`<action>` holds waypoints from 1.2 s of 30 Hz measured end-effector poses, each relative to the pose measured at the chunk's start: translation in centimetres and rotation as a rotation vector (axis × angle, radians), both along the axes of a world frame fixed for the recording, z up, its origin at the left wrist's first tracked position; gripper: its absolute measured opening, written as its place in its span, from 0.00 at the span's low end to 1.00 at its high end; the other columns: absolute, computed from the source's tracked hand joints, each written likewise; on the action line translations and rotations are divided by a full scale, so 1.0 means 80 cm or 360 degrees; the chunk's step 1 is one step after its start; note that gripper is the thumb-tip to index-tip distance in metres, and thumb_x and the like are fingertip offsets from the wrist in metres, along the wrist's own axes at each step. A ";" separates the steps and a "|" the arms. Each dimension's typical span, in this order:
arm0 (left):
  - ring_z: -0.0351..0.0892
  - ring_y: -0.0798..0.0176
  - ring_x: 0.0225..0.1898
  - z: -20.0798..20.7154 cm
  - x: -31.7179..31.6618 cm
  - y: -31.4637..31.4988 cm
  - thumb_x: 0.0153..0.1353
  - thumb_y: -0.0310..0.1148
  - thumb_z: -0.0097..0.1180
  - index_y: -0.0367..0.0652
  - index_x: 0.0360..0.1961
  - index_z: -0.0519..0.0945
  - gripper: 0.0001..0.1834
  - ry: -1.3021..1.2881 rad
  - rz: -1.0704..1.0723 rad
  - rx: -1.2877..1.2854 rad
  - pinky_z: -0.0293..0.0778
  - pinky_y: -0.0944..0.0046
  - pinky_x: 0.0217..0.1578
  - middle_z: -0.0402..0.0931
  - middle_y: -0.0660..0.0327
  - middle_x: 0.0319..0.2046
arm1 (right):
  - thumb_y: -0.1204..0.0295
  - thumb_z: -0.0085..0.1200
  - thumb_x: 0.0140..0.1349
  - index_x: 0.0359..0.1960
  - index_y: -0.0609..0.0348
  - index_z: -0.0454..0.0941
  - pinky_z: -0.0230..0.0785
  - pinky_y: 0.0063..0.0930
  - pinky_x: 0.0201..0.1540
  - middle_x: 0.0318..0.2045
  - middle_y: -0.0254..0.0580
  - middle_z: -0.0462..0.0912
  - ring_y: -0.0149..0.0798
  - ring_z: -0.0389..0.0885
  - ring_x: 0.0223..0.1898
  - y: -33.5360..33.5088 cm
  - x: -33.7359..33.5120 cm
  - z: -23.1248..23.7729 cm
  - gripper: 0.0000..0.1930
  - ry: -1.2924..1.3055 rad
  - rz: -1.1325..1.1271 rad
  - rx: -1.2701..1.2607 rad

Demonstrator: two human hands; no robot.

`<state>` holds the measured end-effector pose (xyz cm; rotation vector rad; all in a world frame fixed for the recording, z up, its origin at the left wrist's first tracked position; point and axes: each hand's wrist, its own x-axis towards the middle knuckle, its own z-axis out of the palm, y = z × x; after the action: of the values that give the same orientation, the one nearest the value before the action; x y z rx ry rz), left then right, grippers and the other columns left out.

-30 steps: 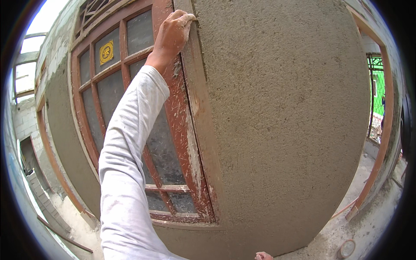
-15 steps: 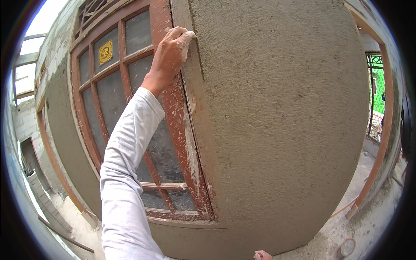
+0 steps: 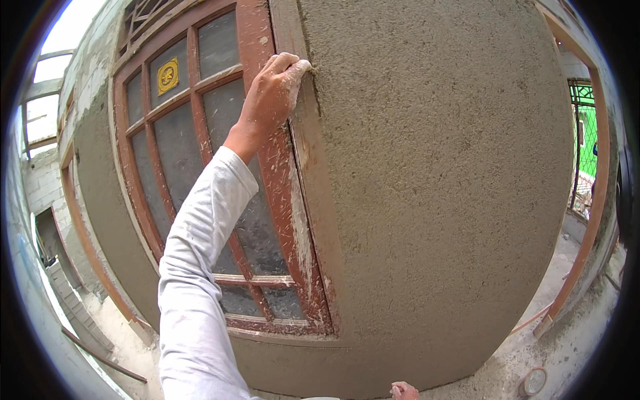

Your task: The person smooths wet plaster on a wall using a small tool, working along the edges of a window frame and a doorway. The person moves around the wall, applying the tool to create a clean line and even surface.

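Observation:
My left hand, smeared with pale mortar, is raised to the seam between the reddish-brown window frame and the grey plastered wall. Its fingers are closed in a pinch at the plaster's edge. Whatever they may hold is hidden behind them. A groove-like dark line runs down this edge just below the fingertips. Only the curled fingers of my right hand show at the bottom edge, low by the wall's foot; what they hold, if anything, is out of sight.
The red-brown window, with dusty panes and a yellow sticker, fills the left. A wooden doorframe stands at right, with a green wall beyond. A round ring-shaped object lies on the dusty floor. A rod lies lower left.
My left hand has slid slightly down along the plaster's edge, still pinched. The whole view has shifted a little. The right hand's fingers show slightly more at the bottom.

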<state>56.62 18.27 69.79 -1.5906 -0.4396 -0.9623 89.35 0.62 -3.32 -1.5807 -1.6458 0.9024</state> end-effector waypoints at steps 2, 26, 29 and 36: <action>0.86 0.50 0.51 -0.015 -0.002 0.001 0.69 0.21 0.60 0.38 0.53 0.87 0.13 0.0013 -0.0032 -0.0006 0.85 0.54 0.55 0.83 0.54 0.48 | 0.60 0.55 0.77 0.58 0.60 0.84 0.74 0.48 0.64 0.57 0.53 0.88 0.57 0.84 0.60 0.000 -0.001 0.008 0.18 0.0006 0.0022 -0.0076; 0.85 0.50 0.53 -0.101 -0.005 -0.013 0.68 0.20 0.62 0.37 0.53 0.87 0.14 0.0022 -0.0006 -0.0204 0.85 0.53 0.55 0.83 0.53 0.50 | 0.61 0.57 0.77 0.54 0.60 0.85 0.76 0.49 0.59 0.54 0.56 0.88 0.61 0.85 0.57 -0.021 0.001 -0.035 0.16 0.0088 0.0003 -0.0003; 0.86 0.49 0.52 -0.105 -0.003 -0.014 0.69 0.20 0.62 0.36 0.53 0.87 0.13 0.0004 -0.0048 -0.0202 0.85 0.53 0.54 0.83 0.53 0.49 | 0.61 0.57 0.77 0.54 0.60 0.85 0.76 0.49 0.58 0.53 0.56 0.89 0.60 0.85 0.56 -0.031 0.002 -0.029 0.16 0.0109 -0.0032 0.0025; 0.86 0.50 0.51 -0.072 -0.001 -0.008 0.67 0.20 0.63 0.36 0.52 0.87 0.13 -0.0010 -0.0062 -0.0138 0.85 0.54 0.52 0.84 0.54 0.48 | 0.60 0.56 0.77 0.56 0.62 0.84 0.75 0.48 0.61 0.54 0.58 0.88 0.60 0.85 0.57 -0.043 0.011 -0.038 0.18 0.0081 -0.0037 0.0007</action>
<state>56.58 17.62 64.04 -1.6804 -0.4614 -0.9895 90.26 -2.82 -6.40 -1.5580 -1.5899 0.9188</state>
